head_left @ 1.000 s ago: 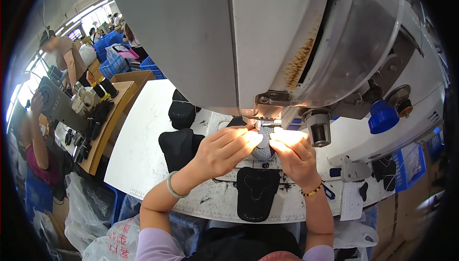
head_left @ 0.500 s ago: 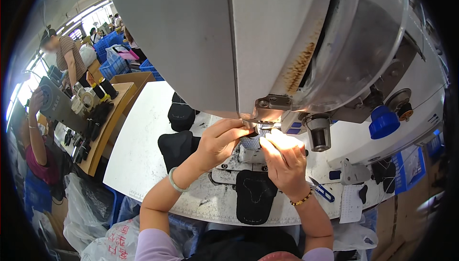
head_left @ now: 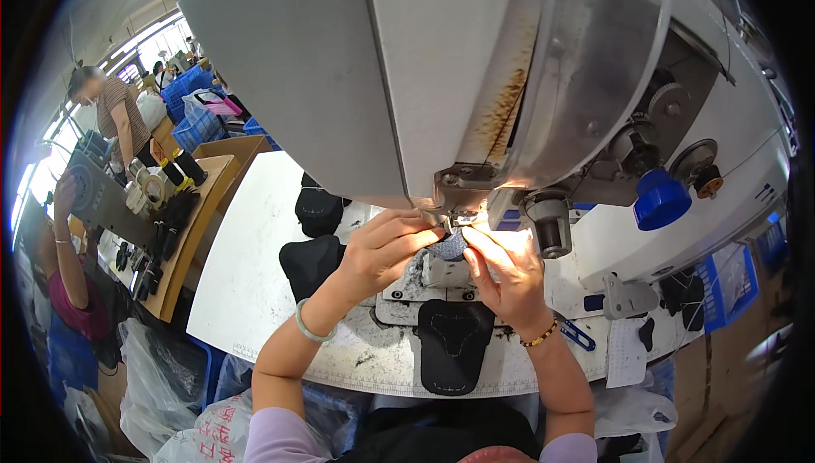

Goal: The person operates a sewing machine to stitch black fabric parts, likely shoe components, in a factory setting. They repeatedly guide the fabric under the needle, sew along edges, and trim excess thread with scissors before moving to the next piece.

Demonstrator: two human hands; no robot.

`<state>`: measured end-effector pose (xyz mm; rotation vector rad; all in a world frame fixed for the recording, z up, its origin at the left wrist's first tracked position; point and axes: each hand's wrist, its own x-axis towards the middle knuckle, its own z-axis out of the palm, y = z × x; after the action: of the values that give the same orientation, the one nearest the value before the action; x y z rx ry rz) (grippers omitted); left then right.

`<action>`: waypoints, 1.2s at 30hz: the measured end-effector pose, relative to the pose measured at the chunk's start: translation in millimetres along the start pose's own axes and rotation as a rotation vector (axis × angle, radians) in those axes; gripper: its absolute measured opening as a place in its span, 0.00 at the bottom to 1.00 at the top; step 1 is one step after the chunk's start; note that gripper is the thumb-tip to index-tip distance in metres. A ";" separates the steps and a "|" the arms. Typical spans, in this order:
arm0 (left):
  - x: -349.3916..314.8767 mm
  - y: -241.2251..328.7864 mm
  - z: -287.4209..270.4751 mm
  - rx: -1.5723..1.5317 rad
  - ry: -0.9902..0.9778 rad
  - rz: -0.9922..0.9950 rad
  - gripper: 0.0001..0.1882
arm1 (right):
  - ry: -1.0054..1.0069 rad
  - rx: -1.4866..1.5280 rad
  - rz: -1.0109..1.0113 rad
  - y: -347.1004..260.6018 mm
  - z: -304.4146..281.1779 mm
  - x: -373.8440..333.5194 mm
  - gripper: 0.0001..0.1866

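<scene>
A small grey-blue textured fabric piece (head_left: 449, 248) with a dark edge is pinched between my two hands, right under the needle area of a large sewing machine (head_left: 297, 64). My left hand (head_left: 384, 249) grips its left side with thumb and fingertips. On the opposite side, my right hand (head_left: 511, 274) closes thumb and forefinger on it in the bright lamp light. Its upper edge, near the needle, is hidden by my fingers and the machine. Just below lies a black padded piece (head_left: 455, 353) with white stitching, flat on the white table (head_left: 255, 293).
Two more black padded pieces (head_left: 312, 266) lie left of my left hand. Blue-handled thread snips (head_left: 579, 336) rest beside my right wrist. Lint is scattered over the tabletop. People work at other machines on the left, near blue crates (head_left: 199, 129).
The whole view has shifted slightly. The fabric piece now sits more tilted and folded between my fingers. My right forearm now covers part of the snips.
</scene>
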<state>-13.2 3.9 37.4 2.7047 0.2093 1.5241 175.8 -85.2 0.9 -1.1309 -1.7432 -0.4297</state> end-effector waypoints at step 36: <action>-11.7 -17.3 -12.0 -0.192 -0.160 -0.089 0.23 | -0.029 0.058 0.088 -9.6 -6.2 13.0 0.09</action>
<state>-31.1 19.0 32.1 2.6109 0.1671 1.2293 169.8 -88.0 16.9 -1.1725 -1.7133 -0.3082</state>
